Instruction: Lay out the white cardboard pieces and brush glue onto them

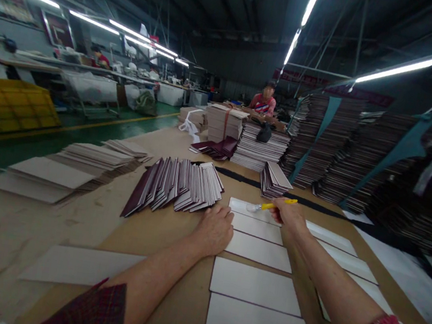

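My right hand is closed around the yellow handle of a brush. The pale brush head touches the white face of the farthest panel in a column of flat, dark-edged boards. My left hand lies with its fingers out at the left edge of that column, beside the second and third panels. Nearer to me, larger white panels continue the column. A leaning row of maroon-and-white boards stands just beyond my left hand.
Bare grey boards lie in overlapping piles at the left. More white panels lie right of my right arm. Tall board stacks rise at the back right. A person is behind the far stacks, across the table.
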`<action>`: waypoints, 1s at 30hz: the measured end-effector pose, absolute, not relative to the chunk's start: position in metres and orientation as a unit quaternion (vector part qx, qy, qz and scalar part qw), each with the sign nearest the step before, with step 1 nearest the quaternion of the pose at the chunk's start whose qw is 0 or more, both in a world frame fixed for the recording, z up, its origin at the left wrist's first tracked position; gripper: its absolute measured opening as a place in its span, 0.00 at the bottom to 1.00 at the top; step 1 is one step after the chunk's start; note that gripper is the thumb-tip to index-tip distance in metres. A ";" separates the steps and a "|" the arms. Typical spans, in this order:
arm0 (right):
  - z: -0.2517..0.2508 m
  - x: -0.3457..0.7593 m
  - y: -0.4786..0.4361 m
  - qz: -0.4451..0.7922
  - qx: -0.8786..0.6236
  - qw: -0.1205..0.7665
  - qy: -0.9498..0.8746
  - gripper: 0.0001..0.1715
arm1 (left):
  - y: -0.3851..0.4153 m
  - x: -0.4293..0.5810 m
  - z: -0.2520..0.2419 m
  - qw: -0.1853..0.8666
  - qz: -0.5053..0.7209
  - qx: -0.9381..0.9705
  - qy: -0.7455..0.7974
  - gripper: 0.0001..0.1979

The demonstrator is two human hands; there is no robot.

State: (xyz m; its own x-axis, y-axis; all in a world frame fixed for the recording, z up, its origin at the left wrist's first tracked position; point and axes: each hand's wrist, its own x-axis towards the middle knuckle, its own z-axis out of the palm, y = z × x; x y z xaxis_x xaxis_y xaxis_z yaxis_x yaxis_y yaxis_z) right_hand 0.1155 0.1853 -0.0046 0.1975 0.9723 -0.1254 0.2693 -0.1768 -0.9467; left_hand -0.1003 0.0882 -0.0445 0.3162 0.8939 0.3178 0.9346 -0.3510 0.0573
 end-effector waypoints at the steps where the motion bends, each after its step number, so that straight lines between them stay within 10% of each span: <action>1: -0.004 0.121 0.186 0.408 -0.651 0.423 -0.481 0.15 | 0.088 -0.100 -0.044 0.068 -0.148 -0.808 -0.566 0.12; 30: 0.004 0.133 0.161 0.405 -0.630 0.472 -0.465 0.13 | 0.087 -0.100 -0.040 0.064 -0.138 -0.809 -0.568 0.12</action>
